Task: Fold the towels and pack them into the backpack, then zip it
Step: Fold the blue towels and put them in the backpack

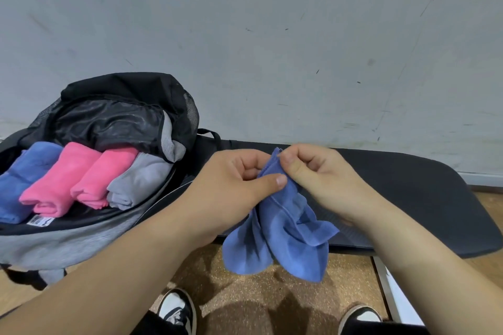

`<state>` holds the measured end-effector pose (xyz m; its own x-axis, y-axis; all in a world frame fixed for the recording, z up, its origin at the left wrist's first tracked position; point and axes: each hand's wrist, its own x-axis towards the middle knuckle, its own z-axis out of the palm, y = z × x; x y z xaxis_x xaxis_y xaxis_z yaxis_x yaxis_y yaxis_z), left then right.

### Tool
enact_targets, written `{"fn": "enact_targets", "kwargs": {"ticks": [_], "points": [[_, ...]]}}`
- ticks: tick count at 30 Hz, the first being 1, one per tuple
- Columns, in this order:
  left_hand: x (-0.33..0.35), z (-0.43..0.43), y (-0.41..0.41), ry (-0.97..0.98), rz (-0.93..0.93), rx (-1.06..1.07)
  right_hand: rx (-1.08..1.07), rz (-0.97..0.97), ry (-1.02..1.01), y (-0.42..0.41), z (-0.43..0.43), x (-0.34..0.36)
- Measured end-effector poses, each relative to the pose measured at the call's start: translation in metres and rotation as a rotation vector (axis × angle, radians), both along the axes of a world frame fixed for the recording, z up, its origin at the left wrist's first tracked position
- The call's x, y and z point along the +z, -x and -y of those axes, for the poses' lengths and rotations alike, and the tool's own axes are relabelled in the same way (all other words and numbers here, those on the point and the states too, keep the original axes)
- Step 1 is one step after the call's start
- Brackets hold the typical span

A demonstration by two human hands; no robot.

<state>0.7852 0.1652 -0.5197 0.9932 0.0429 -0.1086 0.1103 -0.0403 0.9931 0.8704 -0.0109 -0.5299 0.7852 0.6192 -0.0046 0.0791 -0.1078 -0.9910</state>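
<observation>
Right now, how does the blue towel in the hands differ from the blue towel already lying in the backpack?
The held blue towel hangs loose and crumpled; the packed blue towel is folded into a compact bundle. The held blue towel is pinched near its top edge by the left hand and right hand; the packed blue towel lies untouched in the open backpack, beside a pink towel. Both look the same blue.

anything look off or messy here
Nothing is spilled or damaged. The folded towels lie in a neat row in the open backpack. Only the loose blue towel, pinched by the left hand and right hand, hangs bunched and unfolded.
</observation>
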Motion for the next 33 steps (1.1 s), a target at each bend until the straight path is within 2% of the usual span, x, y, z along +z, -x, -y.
{"fn": "enact_targets", "kwargs": {"ticks": [5,8,12,16,21,28,31,33], "points": [[0.008,-0.008,0.001,0.252,-0.008,-0.056,0.178,0.037,0.095,-0.004,0.017,-0.004],[0.012,-0.011,0.004,0.37,0.015,-0.102,0.3,-0.03,0.141,-0.001,0.027,-0.005],[0.013,-0.013,0.009,0.305,0.058,-0.111,0.434,-0.117,0.183,0.01,0.025,-0.009],[0.012,-0.012,0.01,0.296,0.087,-0.005,0.467,-0.226,0.182,0.015,0.027,-0.012],[0.014,-0.016,0.009,0.281,0.105,0.107,0.49,-0.067,0.352,0.014,0.037,-0.018],[0.013,-0.016,0.003,0.264,0.121,0.186,0.516,-0.171,0.422,0.02,0.037,-0.045],[0.012,-0.019,0.001,0.219,0.131,0.267,0.5,0.001,0.636,0.019,0.039,-0.055],[0.011,-0.023,0.002,0.19,0.135,0.306,0.403,0.134,0.762,0.012,0.046,-0.054]]}}
